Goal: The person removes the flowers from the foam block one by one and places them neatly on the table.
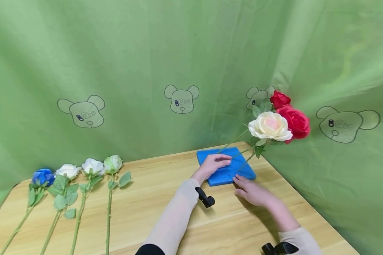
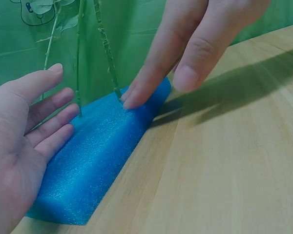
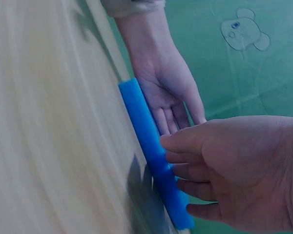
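Blue rectangular foam slab [image 1: 226,174], lying flat at right of centre in the head view, between and partly beneath two bare hands. The left hand [image 1: 213,165] covers the slab's left part; its fingers are extended, with thumb and fingers parted and nothing grasped. Whether these fingers touch the foam cannot be told. Thin green stems [image 1: 248,159] rise obliquely from the slab toward the upper right, occupying the space just beside the left fingertips. The right hand [image 1: 253,191] lies at the slab's near right edge, fingers loosely extended and holding nothing; in the left wrist view one fingertip touches the foam close to the base of a stem.

Surroundings, from left to right: at lower left, a blue artificial rose [image 1: 43,177], a white artificial rose [image 1: 68,171], a second white rose [image 1: 93,166] and a pale green-and-white rose [image 1: 113,164] lie side by side on the light wood-grained table [image 1: 153,216], well apart from the slab. Behind hangs a green curtain [image 1: 134,53] printed with bear-head outlines. At right, above the slab, a cream rose with a pink centre [image 1: 270,126] partly hides a large red rose [image 1: 296,123]; a smaller red rose [image 1: 279,99] stands above both.
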`<state>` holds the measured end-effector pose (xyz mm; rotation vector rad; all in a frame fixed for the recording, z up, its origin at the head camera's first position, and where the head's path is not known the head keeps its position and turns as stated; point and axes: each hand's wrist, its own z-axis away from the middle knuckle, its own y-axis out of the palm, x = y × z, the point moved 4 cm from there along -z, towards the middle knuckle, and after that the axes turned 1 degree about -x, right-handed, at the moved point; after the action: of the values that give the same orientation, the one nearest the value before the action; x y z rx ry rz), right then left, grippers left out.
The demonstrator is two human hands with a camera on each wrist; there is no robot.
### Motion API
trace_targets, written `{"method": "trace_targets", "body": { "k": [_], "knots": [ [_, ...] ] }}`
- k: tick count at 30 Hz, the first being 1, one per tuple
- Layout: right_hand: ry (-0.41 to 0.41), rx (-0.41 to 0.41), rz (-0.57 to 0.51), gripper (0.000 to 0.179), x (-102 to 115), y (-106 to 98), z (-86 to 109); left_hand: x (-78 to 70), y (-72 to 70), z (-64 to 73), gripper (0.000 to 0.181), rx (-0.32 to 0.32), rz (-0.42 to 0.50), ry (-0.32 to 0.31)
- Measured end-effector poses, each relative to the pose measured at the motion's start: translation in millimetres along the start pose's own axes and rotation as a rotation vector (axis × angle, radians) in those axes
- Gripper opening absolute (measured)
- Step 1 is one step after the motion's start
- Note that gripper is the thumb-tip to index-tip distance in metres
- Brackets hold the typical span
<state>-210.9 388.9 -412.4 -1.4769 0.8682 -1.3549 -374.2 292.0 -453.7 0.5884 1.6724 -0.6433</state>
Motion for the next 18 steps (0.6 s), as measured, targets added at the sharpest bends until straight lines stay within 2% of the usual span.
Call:
{"method": "trace_targets", "body": {
  "k": [7, 11, 18],
  "knots": [
    [0.072, 0.032, 0.034, 0.054, -22, -9, 7.3, 0.8, 1.7, -0.9, 0.035, 0.001, -0.002, -0.005],
    [0.088, 0.015, 0.064, 0.055, -34, -15, 11.0, 1.5, 2.4, -1.3, 0.034, -0.003, -0.018, -0.012],
    [0.097, -0.002, 0.088, 0.050, -45, -17, 12.1, -0.8, 2.0, 0.3, 0.035, 0.003, 0.012, -0.040]
  ]
}}
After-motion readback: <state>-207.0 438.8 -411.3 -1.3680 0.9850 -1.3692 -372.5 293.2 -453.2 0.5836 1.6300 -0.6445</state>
